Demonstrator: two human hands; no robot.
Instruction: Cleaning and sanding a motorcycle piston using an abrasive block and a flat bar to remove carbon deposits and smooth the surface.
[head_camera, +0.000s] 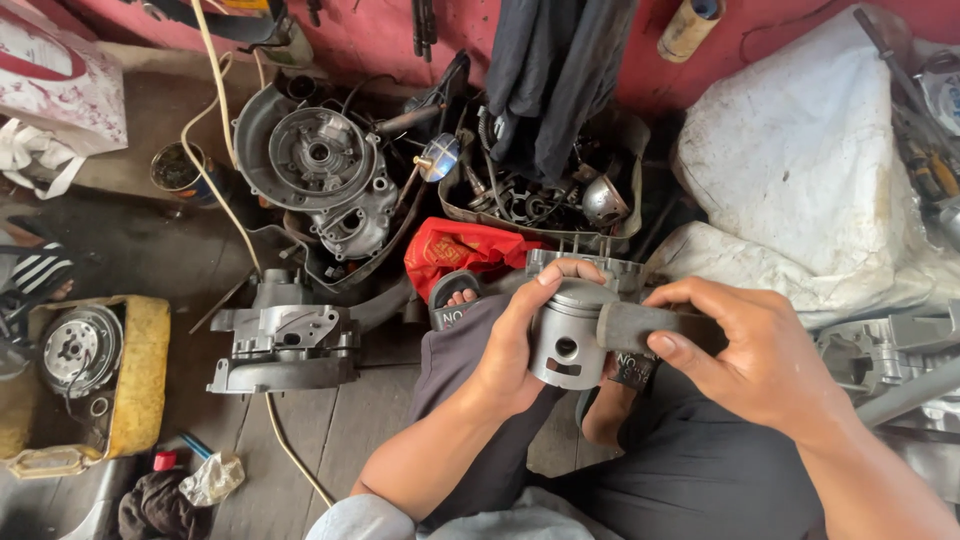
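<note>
- A round grey metal piston (567, 345) with a hole in its side sits in the middle, near the person, above their lap.
- The left hand (510, 345) wraps around the piston, fingers curled over its top.
- The right hand (755, 350) pinches a folded strip of dark grey sanding paper (635, 322), pressed on the piston's right side.
- A crumpled red plastic bag (460, 250) lies just beyond.
- A grey metal engine case (285, 345) rests on the wooden floor to the left.
- A round grey engine cover (320, 160) lies far left.
- A big white sack (800, 150) is on the far right.
</note>
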